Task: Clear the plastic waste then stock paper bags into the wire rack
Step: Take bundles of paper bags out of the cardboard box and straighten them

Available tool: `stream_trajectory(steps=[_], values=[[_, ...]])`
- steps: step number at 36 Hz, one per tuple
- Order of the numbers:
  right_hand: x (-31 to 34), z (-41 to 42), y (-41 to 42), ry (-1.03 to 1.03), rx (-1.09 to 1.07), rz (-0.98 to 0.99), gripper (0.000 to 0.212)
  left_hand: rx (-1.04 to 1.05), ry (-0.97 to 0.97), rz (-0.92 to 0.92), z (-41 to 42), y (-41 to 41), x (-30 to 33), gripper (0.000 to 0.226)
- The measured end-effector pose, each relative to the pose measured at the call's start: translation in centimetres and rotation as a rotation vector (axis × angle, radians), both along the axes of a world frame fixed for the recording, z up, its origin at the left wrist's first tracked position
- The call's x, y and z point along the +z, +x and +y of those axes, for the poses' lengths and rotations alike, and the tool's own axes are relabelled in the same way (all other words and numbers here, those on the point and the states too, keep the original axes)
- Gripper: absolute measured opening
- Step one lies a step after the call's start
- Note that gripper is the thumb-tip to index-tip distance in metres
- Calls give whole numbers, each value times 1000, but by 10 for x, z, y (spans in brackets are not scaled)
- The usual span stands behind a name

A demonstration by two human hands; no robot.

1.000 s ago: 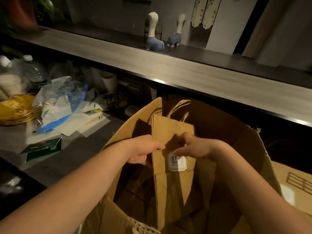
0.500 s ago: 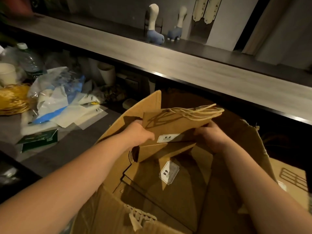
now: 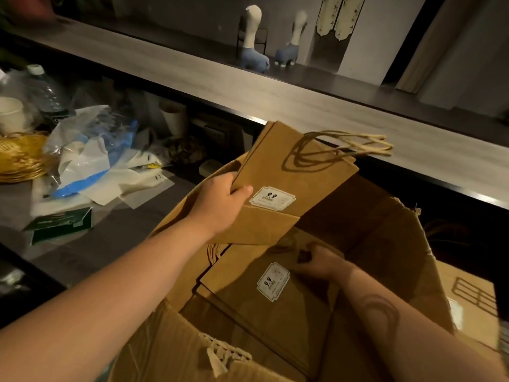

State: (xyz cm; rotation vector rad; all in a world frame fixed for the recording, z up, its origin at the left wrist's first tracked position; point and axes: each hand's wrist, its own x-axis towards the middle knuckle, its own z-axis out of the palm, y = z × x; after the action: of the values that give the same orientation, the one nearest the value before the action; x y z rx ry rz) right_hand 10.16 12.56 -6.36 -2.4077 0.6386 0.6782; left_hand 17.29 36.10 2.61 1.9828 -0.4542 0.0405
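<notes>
2 hands are working the box (image 3: 170, 343) right now, and the bagging stage looks only just begun. Nearest, down inside the box, the right hand (image 3: 316, 264) reaches onto the flat stack (image 3: 264, 304) of bags left in there; its fingers sit in shadow, so I can't tell whether they grip or merely touch. Just above, the left hand (image 3: 223, 201) has a bunch of folded bags (image 3: 297, 175) lifted over the box, thumb pressed on the front by the 9.9 label (image 3: 272, 197), fingers curled behind the edge, handles (image 3: 355, 144) pointing toward the counter (image 3: 275, 97). No wire rack is in view, so nothing can be counted as stocked. Further left, the plastic waste (image 3: 91, 161) lies heaped on the worktop (image 3: 82, 244), so by my read step 1 looks unfinished too.
</notes>
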Motion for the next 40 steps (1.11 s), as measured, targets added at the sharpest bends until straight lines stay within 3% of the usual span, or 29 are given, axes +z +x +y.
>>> stream_trajectory(steps=[5, 11, 22, 31, 35, 40], values=[[-18, 11, -4, -184, 143, 78, 91, 34, -21, -174, 3, 2, 3, 10], [-30, 23, -5, -243, 142, 111, 110, 43, -51, -192, 3, -1, 7, 12], [-36, 39, -1, -255, 116, 113, 102, 34, -63, -193, 3, 10, -2, 9], [-25, 51, -5, -327, 184, 73, 123, 36, -64, -187, 2, 10, -3, 8], [-22, 54, -4, -357, 179, 41, 116, 27, -71, -185, 2, 10, -2, 6], [-16, 49, 1, -305, 146, 21, 81, 29, -65, -184, 2, 10, -1, 4]])
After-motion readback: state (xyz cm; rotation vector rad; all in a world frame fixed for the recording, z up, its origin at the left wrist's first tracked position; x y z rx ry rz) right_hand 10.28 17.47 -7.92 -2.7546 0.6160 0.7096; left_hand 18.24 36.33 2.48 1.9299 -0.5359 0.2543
